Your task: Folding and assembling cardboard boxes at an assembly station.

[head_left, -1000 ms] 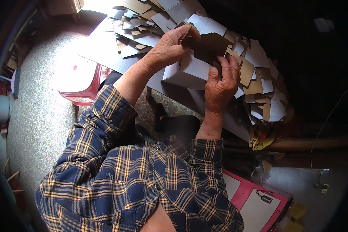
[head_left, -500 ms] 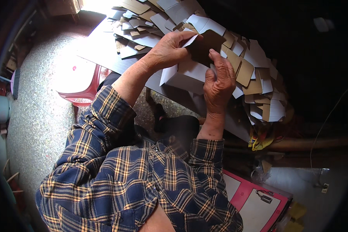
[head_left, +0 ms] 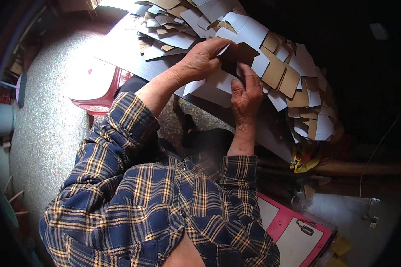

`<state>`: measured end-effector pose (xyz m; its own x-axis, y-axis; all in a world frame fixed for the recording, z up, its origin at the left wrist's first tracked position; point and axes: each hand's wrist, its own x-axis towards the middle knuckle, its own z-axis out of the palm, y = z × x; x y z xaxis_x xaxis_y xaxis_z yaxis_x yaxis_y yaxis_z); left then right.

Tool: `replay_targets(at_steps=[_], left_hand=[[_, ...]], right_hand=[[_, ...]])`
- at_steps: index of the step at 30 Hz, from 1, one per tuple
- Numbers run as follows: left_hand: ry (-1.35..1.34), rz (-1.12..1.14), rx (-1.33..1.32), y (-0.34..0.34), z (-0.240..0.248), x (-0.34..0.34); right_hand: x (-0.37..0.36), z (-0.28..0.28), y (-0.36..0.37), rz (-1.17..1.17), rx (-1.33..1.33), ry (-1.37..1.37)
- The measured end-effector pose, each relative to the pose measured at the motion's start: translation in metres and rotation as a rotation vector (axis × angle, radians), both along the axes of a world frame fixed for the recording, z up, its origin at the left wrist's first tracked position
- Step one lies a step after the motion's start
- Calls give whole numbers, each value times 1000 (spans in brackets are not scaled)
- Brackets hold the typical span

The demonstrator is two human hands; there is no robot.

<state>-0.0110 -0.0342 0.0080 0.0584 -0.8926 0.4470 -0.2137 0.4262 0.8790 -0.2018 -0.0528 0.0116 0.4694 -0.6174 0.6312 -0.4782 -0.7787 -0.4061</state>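
A folding cardboard box (head_left: pixel 213 86), white outside and brown inside, is tilted at the table's near edge. My left hand (head_left: pixel 202 58) is closed on its upper left edge, thumb and fingers pinching the board. The brown inner face of a raised flap (head_left: pixel 239 54) stands in shadow between my hands. At the box's right side is my right hand (head_left: pixel 247 95), its fingers half bent and the thumb apart from them. Its fingertips come up against the flap, though the exact contact is hard to see.
A large heap of flat cardboard pieces (head_left: pixel 278 73), white and brown, covers the table (head_left: pixel 140 71) beyond my hands. A red stool (head_left: pixel 109 95) stands at left on the speckled floor (head_left: pixel 44 147). At lower right lies a pink-framed panel (head_left: pixel 294 236); a yellow bag (head_left: pixel 304 162) hangs by the table.
My right hand has shifted slightly left and its fingers have bent more toward the flap. My left hand keeps its hold on the box. The whole view has moved a little.
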Motion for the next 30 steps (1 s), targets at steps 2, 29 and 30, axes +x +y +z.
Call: replay_targets(at_steps=[2,29,30], left_hand=[[-130,26,-31,-2,-3,-2],[-203,179,-29,18,-16,-8],[-204,185,-26,19,-16,-6]], right_hand=[[-6,-7,-3,-26,-79,101],[5,-17,10,-20,-88,67],[7,-18,11,-18,-87,65]])
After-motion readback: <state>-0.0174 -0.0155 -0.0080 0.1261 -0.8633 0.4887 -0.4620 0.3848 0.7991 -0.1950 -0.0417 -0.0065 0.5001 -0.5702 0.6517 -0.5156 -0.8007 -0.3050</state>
